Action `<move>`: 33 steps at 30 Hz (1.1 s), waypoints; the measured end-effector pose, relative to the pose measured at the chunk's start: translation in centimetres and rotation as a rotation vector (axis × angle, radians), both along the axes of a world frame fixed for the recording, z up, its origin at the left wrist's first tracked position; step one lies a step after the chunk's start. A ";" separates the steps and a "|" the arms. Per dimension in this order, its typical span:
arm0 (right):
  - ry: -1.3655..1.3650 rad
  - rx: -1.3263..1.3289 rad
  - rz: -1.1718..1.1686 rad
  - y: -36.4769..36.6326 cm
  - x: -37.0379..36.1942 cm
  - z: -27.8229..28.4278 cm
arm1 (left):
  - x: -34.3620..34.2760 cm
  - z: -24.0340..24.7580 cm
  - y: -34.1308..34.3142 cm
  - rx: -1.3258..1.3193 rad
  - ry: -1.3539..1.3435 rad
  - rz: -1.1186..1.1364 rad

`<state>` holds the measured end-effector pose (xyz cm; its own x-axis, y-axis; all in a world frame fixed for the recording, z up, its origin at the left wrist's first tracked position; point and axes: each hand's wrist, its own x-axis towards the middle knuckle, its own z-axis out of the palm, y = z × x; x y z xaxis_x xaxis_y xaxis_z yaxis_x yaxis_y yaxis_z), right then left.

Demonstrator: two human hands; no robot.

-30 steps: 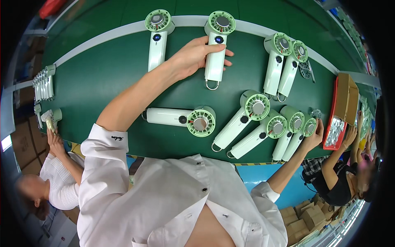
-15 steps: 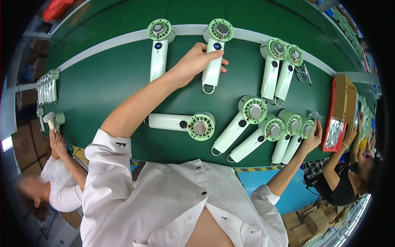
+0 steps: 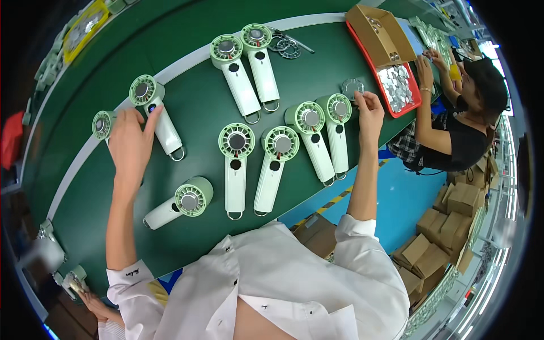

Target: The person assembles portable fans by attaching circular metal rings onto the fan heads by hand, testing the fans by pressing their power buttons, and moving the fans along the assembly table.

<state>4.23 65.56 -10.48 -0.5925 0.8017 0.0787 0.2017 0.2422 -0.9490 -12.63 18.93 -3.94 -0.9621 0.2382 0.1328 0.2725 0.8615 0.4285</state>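
My left hand (image 3: 131, 144) is at the upper left, its thumb spread from its fingers. It overlaps the handle of a white and green handheld fan (image 3: 164, 127); whether it touches the fan I cannot tell. Partly behind that hand is another fan (image 3: 102, 124). On the right, my right hand (image 3: 371, 116) has its thumb and fingertips pinched at the edge of a clear round ring (image 3: 351, 85). Beside it lies a pair of fans (image 3: 339, 144) (image 3: 318, 156). Two more fans (image 3: 235, 181) (image 3: 271, 184) lie side by side in the middle.
One fan (image 3: 164, 213) lies slanted at the near left. Two fans (image 3: 242, 90) (image 3: 264, 79) lie at the back, beside dark rings (image 3: 289, 49) and a pen-like rod (image 3: 298, 45). A red tray (image 3: 416, 97) holds metal plates and a cardboard box (image 3: 381, 31). A co-worker (image 3: 445, 133) works at right.
My view has swung right. The left hand has loosened from the fan handle it held and its fingers have opened. My right hand has moved from the rightmost fan to the clear ring.
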 end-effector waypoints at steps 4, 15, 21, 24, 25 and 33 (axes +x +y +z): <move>0.025 -0.032 0.062 0.3 0.1 1.3 | 0.3 2.7 4.2 0.118 -0.141 -0.131; 0.339 -0.122 0.117 -6.0 2.5 9.2 | -3.3 -4.2 16.3 0.266 -0.420 -0.056; 0.324 -0.123 0.251 -9.9 2.1 10.4 | -6.2 -7.2 15.0 0.664 -0.307 -0.034; 0.344 -0.213 0.392 -14.8 0.0 12.8 | -4.9 -2.1 13.6 0.976 -0.456 0.029; 0.346 -0.220 0.400 -16.0 -0.4 13.6 | -4.5 -0.7 12.7 1.045 -0.421 0.022; 0.243 -0.089 0.629 -22.9 -2.4 14.2 | 3.8 6.7 2.6 0.959 -0.615 -0.103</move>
<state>1.79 42.64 3.71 -0.9220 0.3199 0.2183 -0.1738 0.1619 -0.9714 -8.80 21.58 2.71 -0.9090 0.3739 -0.1840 -0.1606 0.0931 0.9826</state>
